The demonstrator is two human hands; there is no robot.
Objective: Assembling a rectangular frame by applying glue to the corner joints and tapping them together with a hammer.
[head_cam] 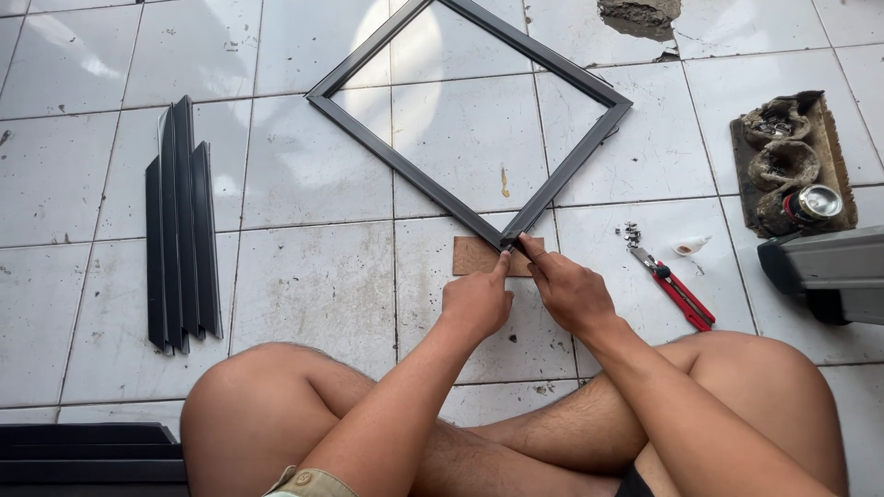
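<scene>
1. A white tiled floor (313, 276), scuffed and stained, with a broken patch at the top edge; the person sits cross-legged on it, looking down
2. A dark metal frame (387, 147) lies flat on the tiles, turned like a diamond; all four sides look joined, and its nearest corner rests on a small cardboard piece (471, 256)
3. The left hand (476, 299) is curled, its thumb pressing on that near corner; its grip closes on nothing that I can see
4. The right hand (569, 290) presses fingertips on the same corner from the other side, fingers mostly closed, holding nothing visible
5. Judged from this, the frame is assembled and the last corner is being seated or checked
6. A stack of dark profile strips (182, 230) lies well apart to the left, unused
7. Red-handled pliers (680, 293) and small screws (631, 233) lie to the right, untouched
</scene>
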